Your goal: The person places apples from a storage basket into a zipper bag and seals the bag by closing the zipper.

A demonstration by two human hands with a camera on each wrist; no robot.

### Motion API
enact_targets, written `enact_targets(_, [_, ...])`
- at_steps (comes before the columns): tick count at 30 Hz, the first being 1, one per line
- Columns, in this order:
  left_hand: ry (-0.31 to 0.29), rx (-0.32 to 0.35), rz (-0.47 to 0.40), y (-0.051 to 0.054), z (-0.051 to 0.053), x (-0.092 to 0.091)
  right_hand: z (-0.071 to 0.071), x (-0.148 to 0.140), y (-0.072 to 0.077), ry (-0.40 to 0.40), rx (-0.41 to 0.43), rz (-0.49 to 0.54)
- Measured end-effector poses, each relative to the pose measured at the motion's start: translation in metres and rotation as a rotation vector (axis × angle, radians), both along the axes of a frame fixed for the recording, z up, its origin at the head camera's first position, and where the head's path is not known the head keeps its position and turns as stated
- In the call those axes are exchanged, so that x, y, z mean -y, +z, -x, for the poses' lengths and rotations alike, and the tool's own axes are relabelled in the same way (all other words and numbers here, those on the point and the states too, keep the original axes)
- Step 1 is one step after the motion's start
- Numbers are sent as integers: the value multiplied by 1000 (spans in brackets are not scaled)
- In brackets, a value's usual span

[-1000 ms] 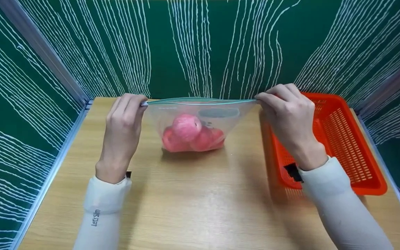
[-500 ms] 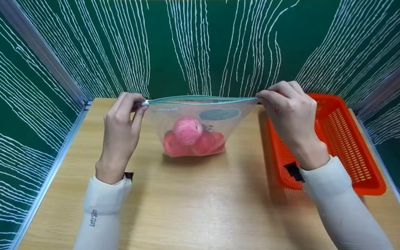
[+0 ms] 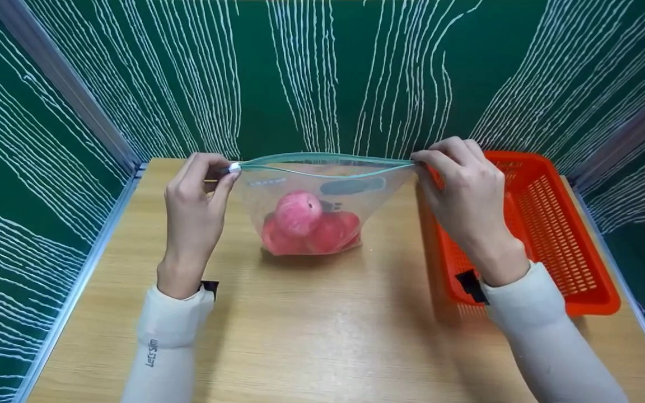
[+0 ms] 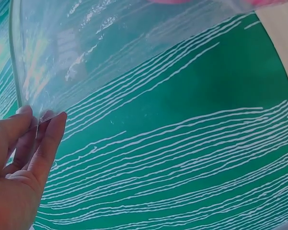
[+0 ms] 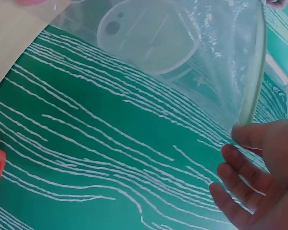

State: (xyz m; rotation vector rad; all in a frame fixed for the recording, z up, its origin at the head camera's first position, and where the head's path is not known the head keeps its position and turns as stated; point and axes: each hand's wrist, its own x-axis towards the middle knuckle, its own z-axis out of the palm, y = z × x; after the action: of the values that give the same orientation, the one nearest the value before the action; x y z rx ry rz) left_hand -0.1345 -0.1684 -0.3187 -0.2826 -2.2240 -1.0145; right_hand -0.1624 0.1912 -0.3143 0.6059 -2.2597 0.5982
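A clear zip bag (image 3: 356,193) with a green-edged mouth stands upright on the table, holding several red-pink apples (image 3: 298,214). Its mouth gapes between the two hands. The left hand (image 3: 196,204) pinches the left corner, where a small white slider (image 3: 235,167) sits by the thumb. At the opposite corner, the right hand (image 3: 465,193) pinches the bag between thumb and forefinger. In the left wrist view, the left hand (image 4: 24,158) has thumb and fingers on the bag's corner. The right wrist view has the right hand (image 5: 263,167) at the zip's end, its other fingers off the plastic.
An orange-red plastic basket (image 3: 557,235) with slotted walls stands at the right, partly under the right forearm. The wooden table (image 3: 322,336) meets green walls (image 3: 350,73) with wavy white lines at the back and sides. Metal posts (image 3: 70,73) frame the corners.
The bag's mouth has parted wider, its near edge sagging toward the camera. Its bottom and the apples have shifted slightly nearer. The left thumb has moved into view by the slider.
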Motion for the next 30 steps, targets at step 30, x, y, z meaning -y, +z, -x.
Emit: enact_targets(30, [25, -86, 3, -9, -3, -4, -4, 142, 14, 235, -138, -247])
